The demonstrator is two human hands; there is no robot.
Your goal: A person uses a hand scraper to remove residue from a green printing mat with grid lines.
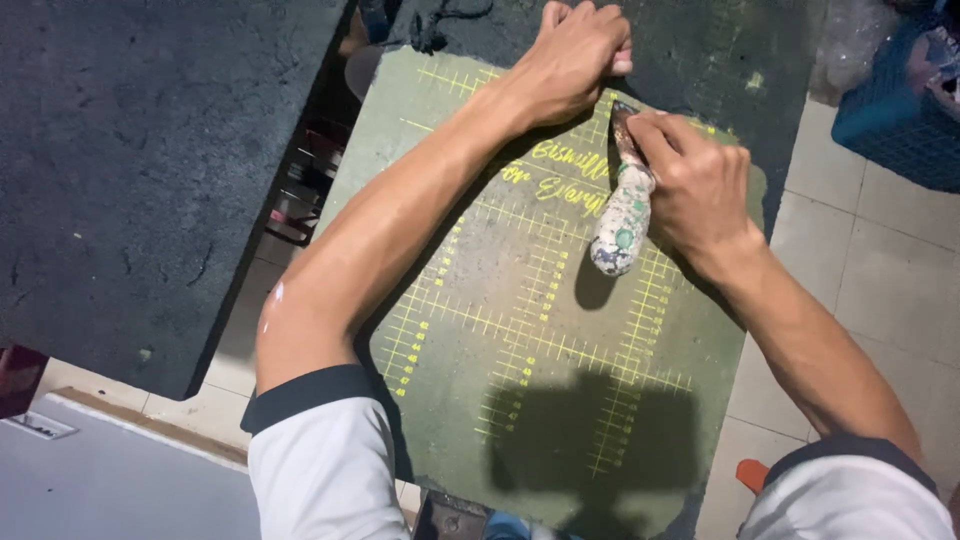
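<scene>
A green board (520,400) with yellow grid lines and yellow lettering lies in front of me. My right hand (700,185) grips a paint-stained tool (622,215) with a thick speckled handle; its dark blade end touches the board's far part. My left hand (572,55) is closed at the board's far edge, pressing down there; whether it holds anything is hidden by the fingers. Both forearms reach across the board from white sleeves with dark cuffs.
A large dark rough-surfaced panel (140,170) lies to the left, with a gap and clutter between it and the board. A pale tiled floor (890,290) shows on the right, a blue crate (900,110) at the top right, a small orange object (752,472) near my right sleeve.
</scene>
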